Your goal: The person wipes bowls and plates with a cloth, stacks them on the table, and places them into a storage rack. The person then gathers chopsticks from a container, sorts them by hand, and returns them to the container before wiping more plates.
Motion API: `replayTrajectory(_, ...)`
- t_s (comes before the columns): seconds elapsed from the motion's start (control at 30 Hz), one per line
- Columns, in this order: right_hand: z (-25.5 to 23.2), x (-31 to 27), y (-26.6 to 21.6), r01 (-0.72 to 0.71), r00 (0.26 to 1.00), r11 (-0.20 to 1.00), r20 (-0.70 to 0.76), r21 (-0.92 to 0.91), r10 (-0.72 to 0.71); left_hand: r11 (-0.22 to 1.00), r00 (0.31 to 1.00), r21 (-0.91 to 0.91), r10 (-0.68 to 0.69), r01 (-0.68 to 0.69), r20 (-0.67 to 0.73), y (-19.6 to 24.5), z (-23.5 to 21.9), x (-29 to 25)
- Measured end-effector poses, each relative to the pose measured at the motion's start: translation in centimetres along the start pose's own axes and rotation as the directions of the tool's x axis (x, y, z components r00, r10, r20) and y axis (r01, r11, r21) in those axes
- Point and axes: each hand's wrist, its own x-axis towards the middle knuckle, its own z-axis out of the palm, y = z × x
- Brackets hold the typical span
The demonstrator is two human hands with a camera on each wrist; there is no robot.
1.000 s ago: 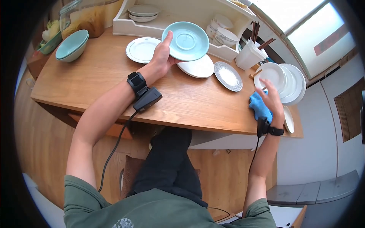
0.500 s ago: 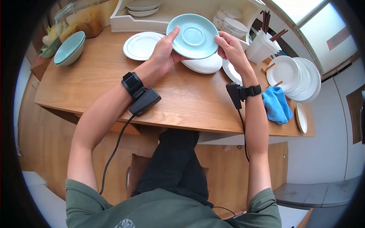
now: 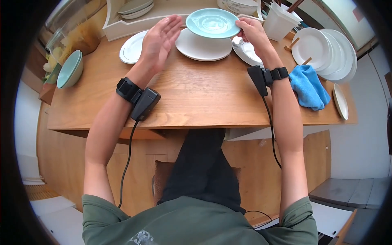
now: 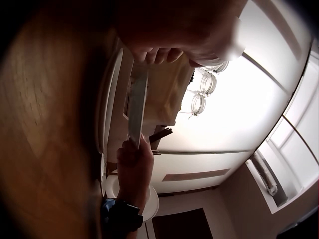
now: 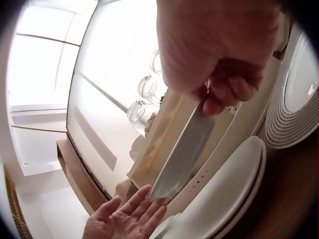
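teal plate (image 3: 213,22): held in the air over the table (image 3: 196,98), toward its far edge, above the white plates (image 3: 204,47).
right hand (image 3: 255,34): thumb and fingers pinch the teal plate's right rim, the only sure hold.
left hand (image 3: 160,43): fingers straight, gripping nothing; near the left rim, though whether a fingertip brushes it i cannot tell.
pinched rim: this one-sided hold could let the teal plate tip and drop onto the white plates, chipping either.
patterned plate (image 3: 245,51): might get clipped if the teal plate swings low toward the table's right edge.
head view: the teal plate's ringed upper face, which both wrist views catch only at a steep slant.
right wrist view: two rims in the white plates, and small jars (image 5: 147,88) absent from the head view.
left wrist view: a gap under the teal plate.
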Motion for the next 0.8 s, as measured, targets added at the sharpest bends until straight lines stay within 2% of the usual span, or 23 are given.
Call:
replayTrajectory(0.03,0.0,-0.1,0.1,-0.001,1.0,1.0,-0.008,0.008,0.001,0.999,0.999,0.021,0.03,-0.03,-0.032,0.1,0.1,0.1)
replayTrajectory(0.17,0.2,-0.4,0.4,-0.055,0.998,0.997,0.013,-0.053,0.056,0.996,0.996,0.086,0.001,0.006,-0.087,0.1,0.4,-0.3)
replayTrajectory(0.4,0.8,-0.6,0.2,-0.076,0.978,0.987,0.18,-0.14,0.101,0.996,0.999,0.081,-0.026,0.03,-0.047,-0.4,0.0,-0.2)
replayTrajectory(0.53,1.3,-0.6,0.7,-0.088,0.971,0.978,0.202,-0.187,0.126,0.994,0.997,0.083,-0.072,0.073,-0.021,-0.7,-0.1,0.0)
replayTrajectory(0.6,1.4,-0.6,0.9,0.012,0.977,0.948,0.207,-0.318,0.057,0.993,0.997,0.085,-0.08,0.081,-0.021,-0.7,0.0,-0.1)
replayTrajectory(0.63,1.5,-0.7,0.7,0.012,0.977,0.948,0.207,-0.317,0.057,0.992,0.997,0.092,-0.079,0.081,-0.024,-0.8,0.1,-0.2)
replayTrajectory(0.7,1.8,-1.1,0.4,0.135,0.988,0.827,0.142,-0.545,-0.067,0.992,0.997,0.103,-0.077,0.079,-0.027,-0.7,0.3,-0.3)
replayTrajectory(0.73,1.7,-0.8,1.0,0.136,0.988,0.828,0.141,-0.543,-0.07,0.993,0.997,0.096,-0.072,0.075,-0.031,-0.7,0.4,-0.3)
replayTrajectory(0.8,1.6,-0.1,2.2,0.222,0.973,0.782,0.078,-0.583,-0.218,0.993,0.997,0.094,-0.067,0.07,-0.037,-0.8,0.6,-0.6)
